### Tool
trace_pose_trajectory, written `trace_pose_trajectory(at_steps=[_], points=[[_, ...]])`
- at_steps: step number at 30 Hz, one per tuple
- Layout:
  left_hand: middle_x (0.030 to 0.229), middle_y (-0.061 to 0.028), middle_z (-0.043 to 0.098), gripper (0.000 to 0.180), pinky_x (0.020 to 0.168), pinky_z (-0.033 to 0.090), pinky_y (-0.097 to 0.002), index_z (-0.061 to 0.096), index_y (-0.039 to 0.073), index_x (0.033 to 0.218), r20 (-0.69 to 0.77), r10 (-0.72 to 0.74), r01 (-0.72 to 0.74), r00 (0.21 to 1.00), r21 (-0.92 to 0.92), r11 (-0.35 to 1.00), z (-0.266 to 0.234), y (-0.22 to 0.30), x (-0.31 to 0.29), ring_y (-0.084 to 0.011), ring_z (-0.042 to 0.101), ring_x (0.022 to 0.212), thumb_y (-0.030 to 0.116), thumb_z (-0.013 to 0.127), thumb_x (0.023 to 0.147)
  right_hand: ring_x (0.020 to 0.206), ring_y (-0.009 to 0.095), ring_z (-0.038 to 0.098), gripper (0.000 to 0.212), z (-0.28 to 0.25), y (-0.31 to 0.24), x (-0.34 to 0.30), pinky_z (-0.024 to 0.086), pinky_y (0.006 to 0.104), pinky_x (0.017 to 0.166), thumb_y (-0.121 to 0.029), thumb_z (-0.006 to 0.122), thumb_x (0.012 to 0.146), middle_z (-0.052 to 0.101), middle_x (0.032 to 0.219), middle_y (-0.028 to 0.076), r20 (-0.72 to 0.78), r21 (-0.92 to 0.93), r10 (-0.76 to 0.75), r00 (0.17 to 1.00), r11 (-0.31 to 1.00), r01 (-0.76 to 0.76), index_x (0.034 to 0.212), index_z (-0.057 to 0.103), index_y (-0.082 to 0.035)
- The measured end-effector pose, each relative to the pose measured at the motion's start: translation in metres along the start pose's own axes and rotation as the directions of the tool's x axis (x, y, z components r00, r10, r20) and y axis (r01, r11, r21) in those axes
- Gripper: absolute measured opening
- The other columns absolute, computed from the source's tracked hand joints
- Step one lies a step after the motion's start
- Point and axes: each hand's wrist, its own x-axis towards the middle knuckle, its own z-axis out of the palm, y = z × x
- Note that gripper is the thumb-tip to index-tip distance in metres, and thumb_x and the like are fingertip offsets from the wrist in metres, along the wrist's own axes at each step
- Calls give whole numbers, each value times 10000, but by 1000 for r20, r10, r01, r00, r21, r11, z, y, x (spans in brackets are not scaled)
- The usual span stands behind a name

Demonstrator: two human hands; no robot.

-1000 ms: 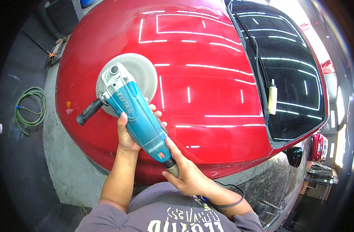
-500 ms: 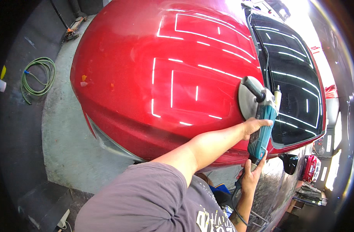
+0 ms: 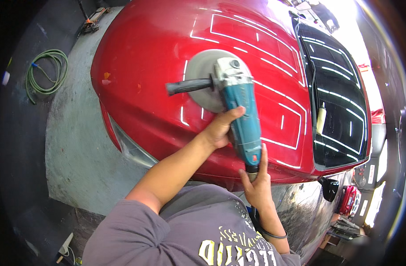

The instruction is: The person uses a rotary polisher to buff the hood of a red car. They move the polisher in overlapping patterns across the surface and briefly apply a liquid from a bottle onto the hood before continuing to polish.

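Observation:
A teal rotary polisher (image 3: 247, 122) with a silver head and a black side handle (image 3: 188, 86) is over the red car hood (image 3: 136, 53). Its round grey-white pad (image 3: 203, 66) lies at the hood's middle; whether it presses on the paint is hidden. My left hand (image 3: 221, 127) is wrapped round the front of the body, thumb on top. At the back end, my right hand (image 3: 258, 188) grips the narrow grip by the black cord. The side handle points left, with no hand on it. A cream bottle (image 3: 321, 119) rests on the dark windshield (image 3: 338, 88).
A coiled green hose (image 3: 47, 75) hangs on the dark left wall. Near the far left wall stands an orange-and-black floor jack (image 3: 91, 24). The car's side mirror (image 3: 330, 188) juts out at right. Grey floor (image 3: 79, 146) runs along the car's front.
The polisher has moved left from the windshield edge to the middle of the hood, both hands still holding it. My view has shifted slightly.

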Motion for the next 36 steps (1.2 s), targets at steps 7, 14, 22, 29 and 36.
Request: trace_pose_trajectory(at_steps=[7, 14, 22, 29, 36], points=[[1284, -176, 689, 819, 1067, 615, -530, 495, 60, 1491, -55, 205, -206, 977, -22, 978, -19, 24, -39, -323, 716, 1220, 545, 835, 925, 1062, 536, 752, 1056, 7, -22, 20, 608, 533, 874, -69, 795, 950, 758, 1127, 344, 163, -72, -65, 984, 994, 78, 1763, 125, -125], [1235, -59, 652, 675, 1032, 606, -458, 528, 107, 1417, -43, 113, -117, 993, -102, 988, 20, -28, -24, -208, 683, 1153, 418, 878, 932, 1098, 530, 744, 1039, -25, 10, -19, 607, 543, 866, -88, 793, 948, 721, 1262, 355, 1, -261, -45, 999, 964, 44, 1763, 148, -107], [1237, -76, 664, 687, 1014, 623, -475, 520, 115, 1415, 4, -3, 3, 1000, -33, 999, 29, -36, -15, -228, 709, 1139, 473, 863, 939, 963, 540, 751, 1010, -24, 17, -34, 591, 563, 808, -69, 751, 964, 757, 1033, 326, -91, -223, 51, 995, 972, -71, 1757, 126, -93], [1237, -76, 665, 678, 1003, 629, -471, 522, 114, 1410, -16, -10, 9, 1000, -40, 999, 30, -42, -15, -225, 706, 1145, 461, 866, 941, 962, 523, 769, 1048, -27, 21, -36, 604, 547, 779, -53, 762, 946, 765, 1035, 326, -89, -235, 99, 991, 965, -117, 1761, 107, -126], [1253, -77, 670, 651, 1028, 613, -465, 547, 109, 1402, -23, 2, -4, 1000, -61, 998, 31, -44, -4, -219, 700, 1162, 454, 859, 947, 921, 529, 758, 995, -27, 16, -29, 604, 556, 763, -86, 748, 942, 732, 1132, 343, -134, -422, -46, 990, 907, -15, 1742, 158, -43]])
